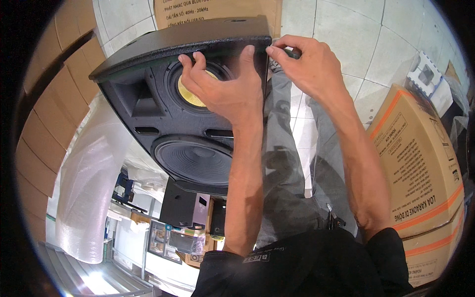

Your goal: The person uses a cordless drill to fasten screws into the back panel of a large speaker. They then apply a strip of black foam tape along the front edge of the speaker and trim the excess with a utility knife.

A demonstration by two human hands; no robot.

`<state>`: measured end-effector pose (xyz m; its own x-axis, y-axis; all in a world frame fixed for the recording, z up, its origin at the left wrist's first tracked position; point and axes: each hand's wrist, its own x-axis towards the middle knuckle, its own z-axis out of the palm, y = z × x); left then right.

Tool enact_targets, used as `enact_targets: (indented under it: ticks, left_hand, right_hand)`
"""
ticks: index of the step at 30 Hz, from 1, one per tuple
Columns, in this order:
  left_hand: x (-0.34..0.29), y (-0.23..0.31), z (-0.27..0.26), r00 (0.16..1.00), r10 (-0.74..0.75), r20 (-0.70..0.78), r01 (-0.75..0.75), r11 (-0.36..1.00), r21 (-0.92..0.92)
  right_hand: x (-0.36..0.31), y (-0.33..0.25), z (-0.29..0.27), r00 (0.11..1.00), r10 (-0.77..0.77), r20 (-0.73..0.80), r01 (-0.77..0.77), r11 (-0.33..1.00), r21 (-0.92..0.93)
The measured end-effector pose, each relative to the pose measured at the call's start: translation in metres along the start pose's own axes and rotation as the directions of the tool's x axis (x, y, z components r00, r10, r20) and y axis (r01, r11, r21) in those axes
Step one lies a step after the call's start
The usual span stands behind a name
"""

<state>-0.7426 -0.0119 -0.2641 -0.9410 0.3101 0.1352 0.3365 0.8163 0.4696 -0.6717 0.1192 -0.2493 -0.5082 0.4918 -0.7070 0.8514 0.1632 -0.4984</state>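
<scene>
A black loudspeaker cabinet (188,127) lies tilted before me, its front baffle showing. On the baffle are a rectangular horn (138,96), a driver with a yellow cone (194,95) and a large black woofer (198,156). My left hand (227,91) is spread over the yellow-cone driver, hiding part of it; its thumb and fingertips reach up toward the cabinet's upper front edge. At the cabinet's upper right corner, my right hand (314,64) is closed, thumb and finger pinched beside the edge. A small dark thing (293,53) shows within its grip, too covered to name.
Brown cartons stand at the left (64,109) and right (420,163), with another carton (213,9) behind the cabinet. A roll of bubble wrap (89,193) is at the left. Pale tiles (346,49) cover the floor. Another black speaker (180,205) stands lower down.
</scene>
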Motion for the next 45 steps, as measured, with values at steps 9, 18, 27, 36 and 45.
enact_targets:
  ticks: [9, 18, 27, 36, 45]
  left_hand:
    - [0.001, 0.007, -0.004, 0.997, -0.033, 0.072, 0.028, 0.998, 0.061]
    - [0.006, 0.016, -0.002, 0.992, -0.108, 0.064, 0.104, 0.992, 0.066]
    - [0.005, 0.019, -0.003, 0.988, -0.137, 0.073, 0.128, 0.985, 0.117]
    - [0.022, 0.029, -0.017, 0.965, -0.229, 0.124, 0.225, 0.973, 0.05]
    - [0.004, 0.022, -0.001, 0.987, -0.136, 0.085, 0.131, 0.989, 0.067]
  right_hand:
    - [-0.002, -0.005, 0.01, 1.0, 0.011, -0.001, -0.011, 1.0, 0.014]
    - [-0.003, -0.025, 0.009, 0.993, 0.045, -0.112, -0.054, 0.996, -0.075]
    - [-0.004, -0.049, 0.013, 0.976, 0.168, -0.139, -0.182, 0.979, -0.092]
    - [-0.097, 0.194, -0.047, 0.927, 0.359, -0.114, -0.357, 0.742, -0.567]
    - [-0.346, 0.372, -0.095, 0.512, 0.855, -0.079, -0.74, 0.486, 0.465]
